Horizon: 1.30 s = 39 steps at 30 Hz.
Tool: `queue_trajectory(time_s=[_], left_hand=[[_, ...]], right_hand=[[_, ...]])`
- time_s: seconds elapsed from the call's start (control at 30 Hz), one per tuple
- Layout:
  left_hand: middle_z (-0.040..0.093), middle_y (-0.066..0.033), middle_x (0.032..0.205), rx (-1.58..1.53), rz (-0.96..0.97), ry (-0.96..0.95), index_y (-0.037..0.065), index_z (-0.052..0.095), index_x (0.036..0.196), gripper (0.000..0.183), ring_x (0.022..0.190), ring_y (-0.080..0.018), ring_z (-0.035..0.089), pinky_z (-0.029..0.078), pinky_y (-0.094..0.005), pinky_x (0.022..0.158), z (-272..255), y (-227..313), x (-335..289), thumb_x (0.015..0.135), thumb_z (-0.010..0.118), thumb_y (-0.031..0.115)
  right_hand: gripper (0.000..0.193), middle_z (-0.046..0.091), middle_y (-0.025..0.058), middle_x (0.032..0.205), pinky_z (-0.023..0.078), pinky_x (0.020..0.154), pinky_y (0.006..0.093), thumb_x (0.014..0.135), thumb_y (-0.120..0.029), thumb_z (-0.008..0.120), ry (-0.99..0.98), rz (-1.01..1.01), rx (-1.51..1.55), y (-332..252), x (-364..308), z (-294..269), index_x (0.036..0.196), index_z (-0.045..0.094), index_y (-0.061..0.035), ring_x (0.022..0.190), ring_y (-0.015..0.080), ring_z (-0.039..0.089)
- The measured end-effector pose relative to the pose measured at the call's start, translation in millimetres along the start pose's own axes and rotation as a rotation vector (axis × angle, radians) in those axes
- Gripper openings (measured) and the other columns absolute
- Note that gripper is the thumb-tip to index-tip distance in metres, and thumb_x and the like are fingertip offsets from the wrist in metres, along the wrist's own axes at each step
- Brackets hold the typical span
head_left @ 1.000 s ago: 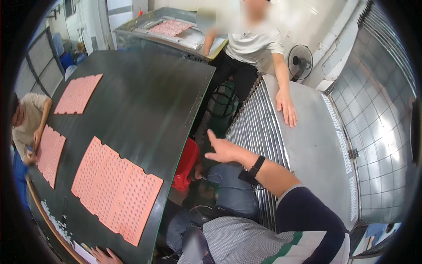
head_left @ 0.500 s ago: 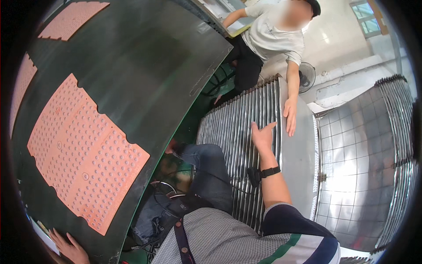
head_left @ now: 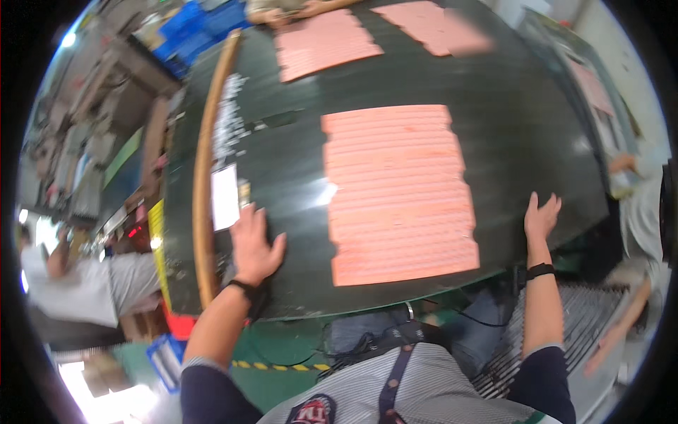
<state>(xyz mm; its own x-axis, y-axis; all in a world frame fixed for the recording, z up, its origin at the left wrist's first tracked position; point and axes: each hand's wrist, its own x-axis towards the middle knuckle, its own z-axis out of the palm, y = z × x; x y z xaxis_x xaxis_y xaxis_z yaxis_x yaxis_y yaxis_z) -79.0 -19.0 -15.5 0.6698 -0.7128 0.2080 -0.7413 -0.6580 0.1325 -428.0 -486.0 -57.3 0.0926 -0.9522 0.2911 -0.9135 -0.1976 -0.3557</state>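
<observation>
A salmon-pink sheet [head_left: 399,194] with notched side edges lies flat on the dark table [head_left: 296,261] in front of me, its surface smeared by motion. On the table to the left of it rests my left hand [head_left: 258,244], open, fingers apart and holding nothing that I can see. Just beyond its fingertips are a white card [head_left: 225,196] and a small yellowish piece [head_left: 244,192]. My right hand [head_left: 542,215] is open over the table's right part, apart from the sheet and empty.
Two further pink sheets [head_left: 325,42] [head_left: 431,27] lie at the far side, near another person's arms [head_left: 304,10]. A wooden bar [head_left: 212,169] runs along the left, beside scattered white bits [head_left: 229,120]. A co-worker's arm [head_left: 618,328] reaches over stacked metal panels [head_left: 565,325] at right.
My view has swung from the metal panels at the right to the table. My right hand has moved from above the panels to the table; my left hand stays near the white card.
</observation>
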Motion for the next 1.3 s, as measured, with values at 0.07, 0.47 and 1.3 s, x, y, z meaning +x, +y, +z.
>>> queue_trajectory(time_s=[0.07, 0.47, 1.3], left_hand=[[0.037, -0.0252, 0.136, 0.093, -0.01, 0.029, -0.004, 0.044, 0.125, 0.065, 0.13, -0.0408, 0.03, 0.023, -0.0504, 0.107, 7, -5, -6, 0.076, 0.065, 0.032], [0.044, -0.0262, 0.13, 0.035, 0.05, 0.013, -0.004, 0.05, 0.12, 0.055, 0.125, -0.0417, 0.037, 0.028, -0.0483, 0.104, 6, 6, 6, 0.077, 0.065, 0.028], [0.041, -0.0289, 0.135, 0.254, 0.085, -0.207, -0.009, 0.044, 0.128, 0.056, 0.128, -0.0418, 0.036, 0.027, -0.0468, 0.108, -7, 0, 10, 0.093, 0.046, 0.034]], right_hand=[[0.062, 0.035, 0.0258, 0.139, 0.027, 0.105, 0.0474, 0.09, -0.041, 0.05, -0.065, -0.131, -0.194, -19, 1, 13, 0.131, 0.04, 0.0044, 0.128, 0.0395, 0.034], [0.025, 0.057, 0.0184, 0.09, 0.042, 0.075, 0.0502, 0.076, -0.024, 0.056, 0.159, -0.37, 0.012, -39, 0, -5, 0.081, 0.058, 0.0005, 0.09, 0.038, 0.053], [0.028, 0.049, 0.0169, 0.113, 0.034, 0.098, 0.0443, 0.078, -0.02, 0.061, 0.106, -0.146, 0.167, -40, -13, 10, 0.097, 0.054, -0.0008, 0.114, 0.0327, 0.043]])
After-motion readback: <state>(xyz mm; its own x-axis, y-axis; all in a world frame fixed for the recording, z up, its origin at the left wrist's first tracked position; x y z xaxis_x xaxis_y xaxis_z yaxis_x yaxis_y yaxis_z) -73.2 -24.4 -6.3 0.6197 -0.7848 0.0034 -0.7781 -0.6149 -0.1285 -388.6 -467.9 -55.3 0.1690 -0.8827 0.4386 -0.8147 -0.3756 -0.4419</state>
